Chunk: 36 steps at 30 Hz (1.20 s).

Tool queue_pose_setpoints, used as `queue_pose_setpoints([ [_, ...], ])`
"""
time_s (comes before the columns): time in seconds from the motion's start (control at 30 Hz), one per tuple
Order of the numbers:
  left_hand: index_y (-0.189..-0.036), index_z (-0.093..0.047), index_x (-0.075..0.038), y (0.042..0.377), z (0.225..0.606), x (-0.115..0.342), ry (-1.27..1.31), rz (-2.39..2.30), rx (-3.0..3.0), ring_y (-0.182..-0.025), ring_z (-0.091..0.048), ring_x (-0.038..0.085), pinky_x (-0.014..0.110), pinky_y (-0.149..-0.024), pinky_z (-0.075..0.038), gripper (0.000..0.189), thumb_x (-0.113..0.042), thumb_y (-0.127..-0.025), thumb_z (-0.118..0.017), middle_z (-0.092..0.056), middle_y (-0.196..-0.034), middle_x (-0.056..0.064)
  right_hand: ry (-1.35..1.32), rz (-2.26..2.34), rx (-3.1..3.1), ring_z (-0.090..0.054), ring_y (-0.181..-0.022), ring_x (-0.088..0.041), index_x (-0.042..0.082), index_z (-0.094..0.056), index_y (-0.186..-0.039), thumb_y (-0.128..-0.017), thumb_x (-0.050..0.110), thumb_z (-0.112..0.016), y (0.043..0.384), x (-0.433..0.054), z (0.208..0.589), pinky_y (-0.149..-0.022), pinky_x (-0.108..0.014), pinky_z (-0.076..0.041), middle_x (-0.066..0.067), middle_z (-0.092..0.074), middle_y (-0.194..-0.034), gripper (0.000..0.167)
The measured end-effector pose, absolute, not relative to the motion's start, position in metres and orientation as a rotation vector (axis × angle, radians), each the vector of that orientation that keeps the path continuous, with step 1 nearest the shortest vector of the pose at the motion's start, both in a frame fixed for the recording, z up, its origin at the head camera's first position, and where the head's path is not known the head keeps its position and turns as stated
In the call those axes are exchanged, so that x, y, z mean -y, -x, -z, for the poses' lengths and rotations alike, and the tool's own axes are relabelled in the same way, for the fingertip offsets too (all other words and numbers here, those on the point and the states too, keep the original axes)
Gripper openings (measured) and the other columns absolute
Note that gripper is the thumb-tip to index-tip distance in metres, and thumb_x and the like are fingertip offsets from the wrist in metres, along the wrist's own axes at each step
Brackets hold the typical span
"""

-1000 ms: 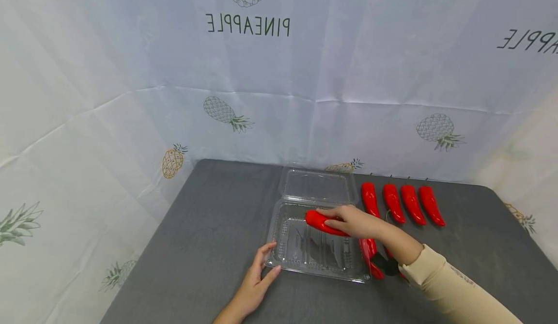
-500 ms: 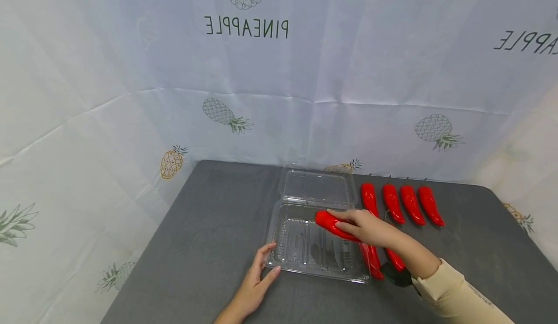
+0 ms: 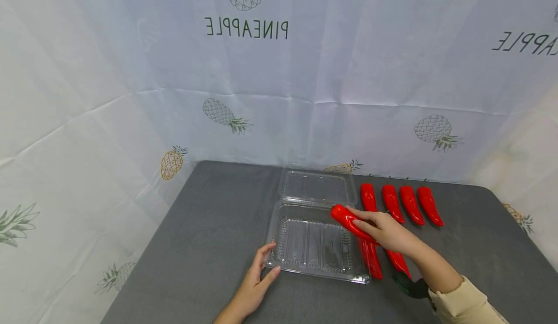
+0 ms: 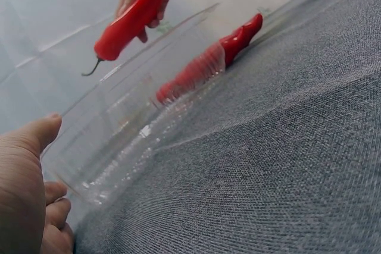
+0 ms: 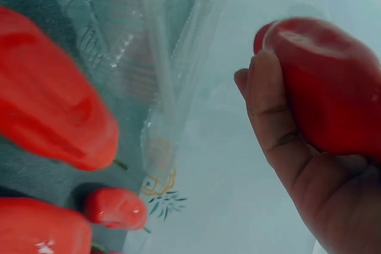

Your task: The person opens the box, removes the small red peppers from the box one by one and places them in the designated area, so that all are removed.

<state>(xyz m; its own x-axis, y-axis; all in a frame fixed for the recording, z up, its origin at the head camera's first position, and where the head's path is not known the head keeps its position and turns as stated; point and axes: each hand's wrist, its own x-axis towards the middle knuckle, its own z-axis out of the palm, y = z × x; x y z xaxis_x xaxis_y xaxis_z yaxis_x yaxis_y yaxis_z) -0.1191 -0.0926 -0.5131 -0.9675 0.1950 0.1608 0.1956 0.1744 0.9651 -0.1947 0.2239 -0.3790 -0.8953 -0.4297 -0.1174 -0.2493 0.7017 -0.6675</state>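
Observation:
My right hand [image 3: 390,232] grips a red chili pepper [image 3: 347,219] over the right side of a clear plastic clamshell container [image 3: 305,241]. The left wrist view shows the pepper [image 4: 132,25] raised above the container wall, its thin stem pointing down. Part of the same pepper [image 5: 333,87] lies against the curled fingers in the right wrist view. At the container's front left corner, my left hand [image 3: 253,283] holds the edge between thumb and fingers. The container's lid [image 3: 318,186] lies folded back behind its base, and no pepper shows inside the base.
Several red peppers [image 3: 428,205] stand in a row at the back right of the grey table [image 3: 218,217]. Two more peppers [image 3: 371,261] lie nearer, right beside the container. A pineapple-print curtain [image 3: 279,72] hangs behind the table.
My right hand has carried the pepper rightward, from over the container's middle to its right edge. The left hand and the container stay in place.

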Motion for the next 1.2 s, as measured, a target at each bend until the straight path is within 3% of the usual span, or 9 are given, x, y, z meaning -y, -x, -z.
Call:
queue_pose_setpoints([
  [0.1,-0.139,-0.031,-0.006,0.12,0.514,0.093,0.421,1.961,2.405,-0.14,-0.022,0.028,0.065,-0.104,-0.022,0.05,-0.016,-0.095,-0.053,-0.032,-0.149,0.018,0.496,1.056,-2.635,-0.024,-0.044,-0.005,0.013,-0.039,-0.143,-0.094,0.034,-0.052,0.192,-0.229,0.382,-0.043,-0.023,-0.031,0.006,-0.028,-0.053,0.055],
  [0.37,-0.139,-0.033,-0.007,0.12,0.514,0.094,0.4,1.943,2.416,-0.135,-0.021,-0.002,0.061,-0.106,-0.023,0.05,-0.019,-0.095,-0.053,-0.033,-0.149,0.015,0.393,1.15,-2.644,-0.026,-0.049,-0.008,0.014,-0.038,-0.143,-0.094,0.035,-0.053,0.189,-0.236,0.393,-0.044,-0.026,-0.03,0.004,-0.028,-0.056,0.056],
  [0.43,-0.138,-0.033,-0.008,0.12,0.514,0.093,0.392,1.925,2.423,-0.135,-0.022,-0.002,0.059,-0.105,-0.024,0.049,-0.018,-0.095,-0.053,-0.034,-0.149,0.015,0.381,1.16,-2.663,-0.029,-0.054,-0.009,0.012,-0.038,-0.143,-0.094,0.035,-0.052,0.188,-0.237,0.396,-0.045,-0.026,-0.031,0.003,-0.029,-0.06,0.056],
  [0.6,-0.138,-0.034,-0.007,0.12,0.515,0.093,0.402,1.89,2.43,-0.138,-0.024,0.009,0.058,-0.105,-0.026,0.048,-0.018,-0.095,-0.053,-0.035,-0.148,0.016,0.322,1.208,-2.717,-0.04,-0.066,-0.01,0.008,-0.039,-0.142,-0.095,0.035,-0.051,0.184,-0.246,0.403,-0.05,-0.024,-0.037,-0.005,-0.053,-0.079,0.055],
  [0.77,-0.138,-0.034,-0.008,0.119,0.515,0.093,0.41,1.872,2.427,-0.138,-0.025,0.01,0.039,-0.11,-0.03,0.048,-0.019,-0.095,-0.053,-0.036,-0.147,0.017,0.204,1.31,-2.719,-0.048,-0.066,-0.007,0.007,-0.037,-0.143,-0.097,0.034,-0.048,0.176,-0.26,0.408,-0.053,-0.023,-0.043,-0.01,-0.058,-0.084,0.054],
  [0.87,-0.138,-0.035,-0.008,0.118,0.515,0.093,0.407,1.879,2.419,-0.136,-0.024,0.001,0.024,-0.109,-0.028,0.048,-0.018,-0.095,-0.053,-0.036,-0.147,0.017,0.157,1.387,-2.727,-0.058,-0.074,-0.008,0.004,-0.036,-0.143,-0.098,0.031,-0.046,0.172,-0.269,0.41,-0.057,-0.023,-0.049,-0.017,-0.064,-0.104,0.053],
  [0.97,-0.138,-0.035,-0.007,0.118,0.514,0.093,0.404,1.908,2.408,-0.134,-0.023,-0.005,0.016,-0.106,-0.025,0.048,-0.017,-0.095,-0.053,-0.035,-0.148,0.017,0.073,1.392,-2.745,-0.056,-0.064,-0.01,0.004,-0.034,-0.143,-0.099,0.032,-0.044,0.169,-0.278,0.411,-0.055,-0.023,-0.048,-0.014,-0.064,-0.087,0.053],
  [1.07,-0.138,-0.035,-0.007,0.118,0.512,0.092,0.398,1.933,2.404,-0.134,-0.023,-0.004,0.014,-0.106,-0.023,0.048,-0.017,-0.095,-0.054,-0.034,-0.148,0.017,-0.009,1.333,-2.796,-0.048,-0.064,-0.008,0.006,-0.033,-0.144,-0.099,0.036,-0.042,0.166,-0.286,0.412,-0.053,-0.024,-0.044,-0.01,-0.058,-0.084,0.054],
  [1.2,-0.138,-0.035,-0.008,0.119,0.512,0.092,0.39,1.935,2.424,-0.136,-0.023,0.001,0.021,-0.109,-0.025,0.048,-0.018,-0.095,-0.053,-0.034,-0.149,0.015,-0.073,1.32,-2.816,-0.046,-0.079,-0.006,0.008,-0.029,-0.145,-0.099,0.039,-0.039,0.162,-0.298,0.415,-0.057,-0.024,-0.046,-0.023,-0.053,-0.116,0.057],
])
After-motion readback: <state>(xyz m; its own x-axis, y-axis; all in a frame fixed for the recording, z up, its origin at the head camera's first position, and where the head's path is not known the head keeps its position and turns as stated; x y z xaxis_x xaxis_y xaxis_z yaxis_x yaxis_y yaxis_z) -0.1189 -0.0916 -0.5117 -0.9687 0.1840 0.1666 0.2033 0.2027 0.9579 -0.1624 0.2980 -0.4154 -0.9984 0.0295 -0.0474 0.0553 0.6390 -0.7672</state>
